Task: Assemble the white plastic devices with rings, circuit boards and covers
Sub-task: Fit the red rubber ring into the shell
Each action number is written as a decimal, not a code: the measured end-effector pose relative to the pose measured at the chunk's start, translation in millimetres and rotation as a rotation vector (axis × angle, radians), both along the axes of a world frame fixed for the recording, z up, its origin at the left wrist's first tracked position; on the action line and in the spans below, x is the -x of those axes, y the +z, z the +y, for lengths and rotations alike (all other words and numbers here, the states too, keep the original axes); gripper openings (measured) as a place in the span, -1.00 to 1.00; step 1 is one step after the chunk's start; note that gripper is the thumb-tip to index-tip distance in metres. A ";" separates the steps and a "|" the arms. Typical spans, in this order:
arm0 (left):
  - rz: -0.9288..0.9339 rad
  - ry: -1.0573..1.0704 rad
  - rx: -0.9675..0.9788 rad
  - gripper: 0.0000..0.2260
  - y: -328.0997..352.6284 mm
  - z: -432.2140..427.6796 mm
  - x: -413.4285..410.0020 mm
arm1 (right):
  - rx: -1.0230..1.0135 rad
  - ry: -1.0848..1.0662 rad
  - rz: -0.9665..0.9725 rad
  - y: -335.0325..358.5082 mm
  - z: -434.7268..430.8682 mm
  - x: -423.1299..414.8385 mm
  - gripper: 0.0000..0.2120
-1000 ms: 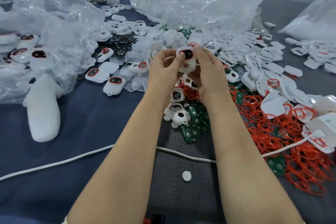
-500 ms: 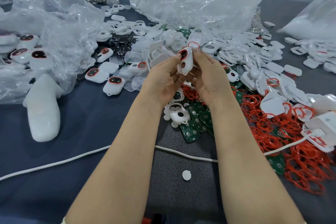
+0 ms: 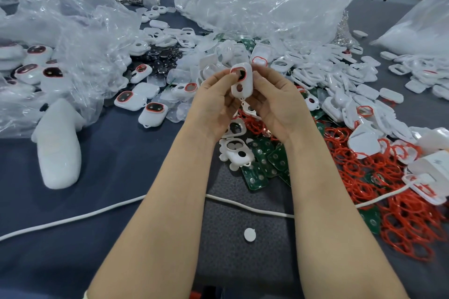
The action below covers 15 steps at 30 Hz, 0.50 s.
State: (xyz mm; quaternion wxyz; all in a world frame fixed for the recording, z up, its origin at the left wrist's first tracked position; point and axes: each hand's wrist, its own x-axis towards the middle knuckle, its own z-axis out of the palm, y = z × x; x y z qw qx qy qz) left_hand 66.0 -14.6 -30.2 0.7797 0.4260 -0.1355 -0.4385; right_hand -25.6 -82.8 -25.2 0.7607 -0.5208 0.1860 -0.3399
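A white plastic device with a red ring round its upper window and a round hole below is held upright above the table centre. My left hand grips its left side, thumb pressing on the ringed window. My right hand grips its right side. Below my wrists lie white open shells and green circuit boards. Loose red rings spread at the right. White covers are heaped behind my hands.
Finished devices lie at the left beside a crumpled clear bag. Another big bag stands at the back. A white foam piece lies at the left. A white cable crosses the table, with a small white disc near it.
The device has turned in my hands from edge-on to facing me, and my left thumb now presses on its ringed window. Both hands stay at the same spot.
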 end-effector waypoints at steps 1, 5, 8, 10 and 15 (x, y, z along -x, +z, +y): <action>-0.001 -0.018 0.012 -0.89 0.0 0.5 -0.5 | -0.003 0.009 -0.007 0.3 -0.5 0.7 -0.82; -0.015 -0.065 0.026 -0.92 -1.5 -0.1 -1.4 | 0.055 0.002 0.036 1.2 -1.6 2.0 -0.76; -0.012 -0.069 0.020 -0.90 -1.8 -0.8 -0.5 | 0.004 -0.054 0.032 1.8 -2.7 2.6 -0.73; 0.014 -0.012 0.001 -0.86 -1.4 -1.9 -0.4 | -0.047 -0.143 0.028 1.6 -4.0 2.2 -0.75; -0.011 0.073 0.000 -0.89 -3.2 -4.9 3.8 | -0.077 -0.332 0.090 -3.1 -3.9 -5.4 -0.90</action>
